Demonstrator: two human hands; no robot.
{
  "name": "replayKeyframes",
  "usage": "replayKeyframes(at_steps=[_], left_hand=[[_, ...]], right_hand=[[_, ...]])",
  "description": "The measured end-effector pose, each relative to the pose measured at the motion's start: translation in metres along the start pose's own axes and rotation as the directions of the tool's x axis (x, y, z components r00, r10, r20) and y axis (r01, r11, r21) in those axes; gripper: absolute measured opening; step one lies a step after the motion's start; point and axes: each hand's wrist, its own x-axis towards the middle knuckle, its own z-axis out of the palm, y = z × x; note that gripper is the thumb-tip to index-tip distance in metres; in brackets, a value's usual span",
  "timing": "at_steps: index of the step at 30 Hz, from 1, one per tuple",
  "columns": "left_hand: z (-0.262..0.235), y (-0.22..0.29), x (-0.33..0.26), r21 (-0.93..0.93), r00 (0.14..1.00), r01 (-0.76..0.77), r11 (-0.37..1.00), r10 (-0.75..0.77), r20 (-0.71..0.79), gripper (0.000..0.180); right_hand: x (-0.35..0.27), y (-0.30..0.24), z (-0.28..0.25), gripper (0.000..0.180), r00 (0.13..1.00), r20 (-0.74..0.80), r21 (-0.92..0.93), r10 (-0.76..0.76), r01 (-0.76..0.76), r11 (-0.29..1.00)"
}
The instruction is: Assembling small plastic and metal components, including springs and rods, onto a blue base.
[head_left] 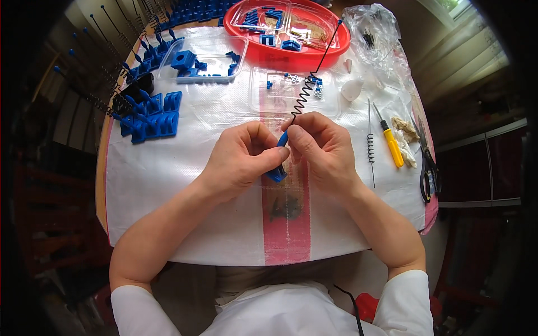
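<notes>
Near the middle of the table my left hand is closed around a blue plastic piece, whose lower end shows below the fingers. My right hand pinches the bottom of a black coiled wire where it meets the top of that blue piece. The wire slants up and to the right and ends in a small blue tip. My fingers hide the joint between wire and piece.
Finished-looking blue pieces with wires stand at the left. Behind are a clear box, a red basin and a shallow tray. At the right lie a loose coiled wire, a yellow-handled screwdriver and black scissors.
</notes>
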Motion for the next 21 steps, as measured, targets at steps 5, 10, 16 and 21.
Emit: replayKeyframes(at_steps=[5, 10, 16, 21], left_hand=[[-0.0025, 0.0013, -0.0003, -0.007, 0.999, 0.013, 1.000, -0.012, 0.033, 0.015], [-0.0033, -0.0022, 0.0004, -0.024, 1.000, -0.016, 1.000, 0.017, 0.022, 0.015], [-0.0043, 0.0013, -0.0009, 0.081, 1.000, 0.014, 0.997, -0.015, 0.009, 0.014], [0.0008, -0.0003, -0.0010, 0.255, 0.984, -0.110, 0.961, 0.141, -0.107, 0.016]], right_hand=[[0.0012, 0.0028, -0.0021, 0.017, 1.000, -0.008, 0.037, 0.020, -0.020, 0.999], [0.0016, 0.0034, -0.0011, 0.017, 0.999, -0.031, 0.061, 0.025, -0.024, 0.998], [0.0020, 0.0038, -0.0023, 0.016, 0.999, -0.029, 0.051, 0.014, -0.013, 0.999], [0.0006, 0.0029, -0.0023, 0.015, 0.999, -0.052, 0.045, 0.015, -0.013, 0.999]])
